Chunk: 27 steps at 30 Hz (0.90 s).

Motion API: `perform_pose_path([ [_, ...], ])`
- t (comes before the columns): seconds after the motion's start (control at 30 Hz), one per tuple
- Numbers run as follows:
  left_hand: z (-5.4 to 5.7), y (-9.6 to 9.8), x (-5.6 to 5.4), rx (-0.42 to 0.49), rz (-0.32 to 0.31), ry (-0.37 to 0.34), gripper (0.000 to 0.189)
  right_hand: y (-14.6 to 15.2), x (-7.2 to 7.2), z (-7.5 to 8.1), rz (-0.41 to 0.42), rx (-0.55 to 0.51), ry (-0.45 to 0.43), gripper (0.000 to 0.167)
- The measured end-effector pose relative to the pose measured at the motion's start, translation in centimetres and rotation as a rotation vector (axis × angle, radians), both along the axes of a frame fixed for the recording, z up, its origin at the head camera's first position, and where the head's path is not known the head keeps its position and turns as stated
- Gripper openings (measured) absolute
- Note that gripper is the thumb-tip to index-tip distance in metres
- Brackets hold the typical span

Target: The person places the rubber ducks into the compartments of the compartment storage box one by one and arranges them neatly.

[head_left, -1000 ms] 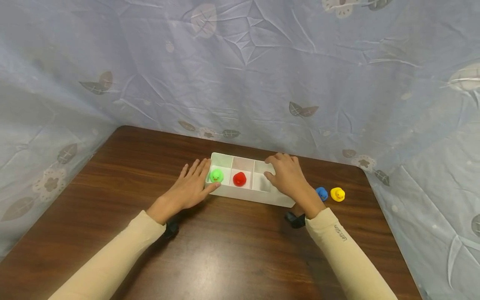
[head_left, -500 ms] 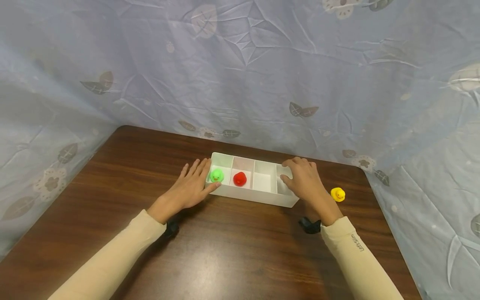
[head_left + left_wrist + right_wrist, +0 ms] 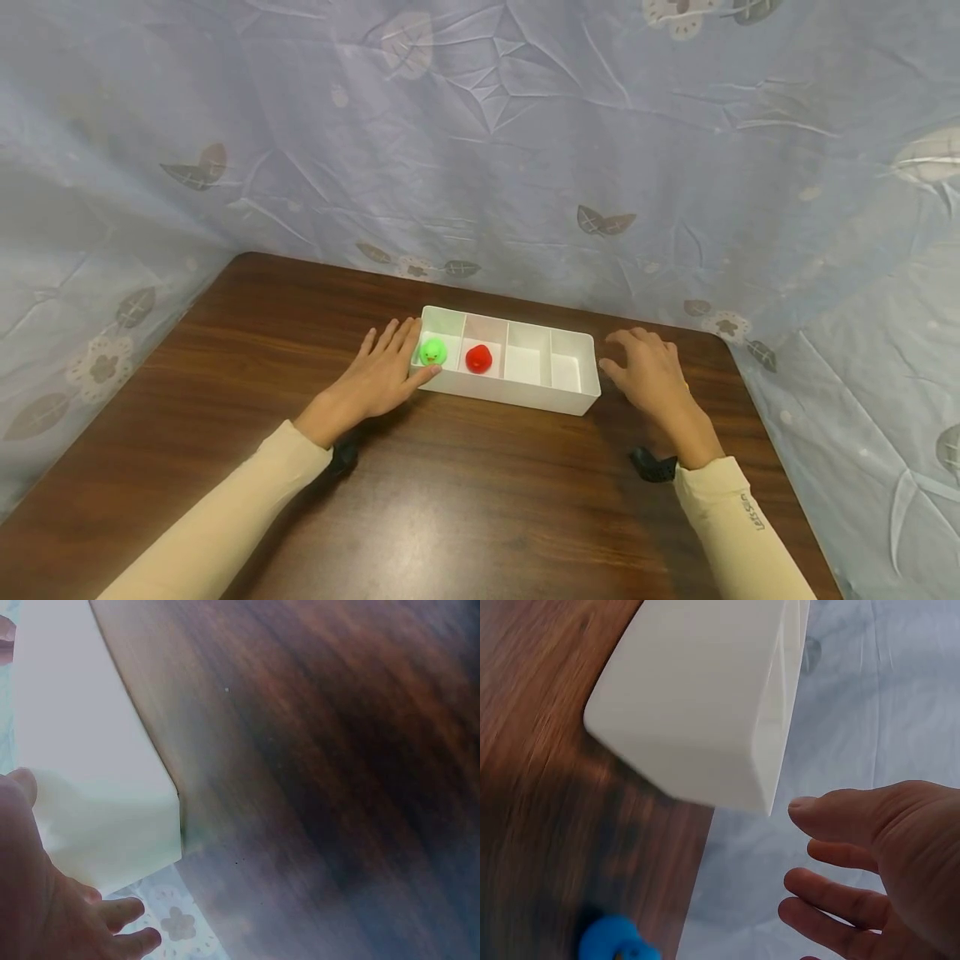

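Note:
A white box with several compartments (image 3: 495,388) stands near the table's far edge. In its leftmost compartment sits a green rubber duck (image 3: 432,352), and a red rubber duck (image 3: 478,359) is in the one beside it. My left hand (image 3: 378,375) rests against the box's left end, fingers straight and thumb over the front rim. Just off the box's right end, my right hand (image 3: 651,375) hovers with loosely bent fingers and holds nothing. The right wrist view shows a blue rubber duck (image 3: 615,941) on the table below that hand; in the head view the hand hides it.
The dark wooden table (image 3: 480,500) extends toward me in front of the box. Patterned cloth (image 3: 480,167) hangs behind the table and along its sides. A sliver of yellow shows at the right wrist's edge in the head view.
My right hand has moved right, from above the box's right compartments to past its end. It now covers the blue duck and nearly all of the yellow one. The left hand has stayed put.

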<state>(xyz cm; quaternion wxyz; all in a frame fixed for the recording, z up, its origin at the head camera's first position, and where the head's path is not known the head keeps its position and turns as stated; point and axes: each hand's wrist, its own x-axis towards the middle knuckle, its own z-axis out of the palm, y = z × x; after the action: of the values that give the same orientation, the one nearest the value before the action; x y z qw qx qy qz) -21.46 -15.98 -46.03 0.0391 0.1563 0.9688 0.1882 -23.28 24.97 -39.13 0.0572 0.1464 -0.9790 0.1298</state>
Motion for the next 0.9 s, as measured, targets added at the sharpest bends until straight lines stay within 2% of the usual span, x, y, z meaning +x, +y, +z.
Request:
perform_pose_path([
  [0.17, -0.2, 0.0, -0.1, -0.001, -0.003, 0.008, 0.095, 1.8, 0.4, -0.2, -0.036, 0.018, -0.022, 0.041],
  [0.6, 0.1, -0.1, 0.0, 0.005, 0.000, -0.004, 0.095, 5.4, 1.4, -1.8, -0.079, 0.036, -0.040, 0.044],
  [0.9, -0.1, 0.0, 0.0, 0.002, -0.001, -0.001, 0.095, 6.6, 1.7, -3.2, -0.044, 0.042, -0.012, 0.039],
])
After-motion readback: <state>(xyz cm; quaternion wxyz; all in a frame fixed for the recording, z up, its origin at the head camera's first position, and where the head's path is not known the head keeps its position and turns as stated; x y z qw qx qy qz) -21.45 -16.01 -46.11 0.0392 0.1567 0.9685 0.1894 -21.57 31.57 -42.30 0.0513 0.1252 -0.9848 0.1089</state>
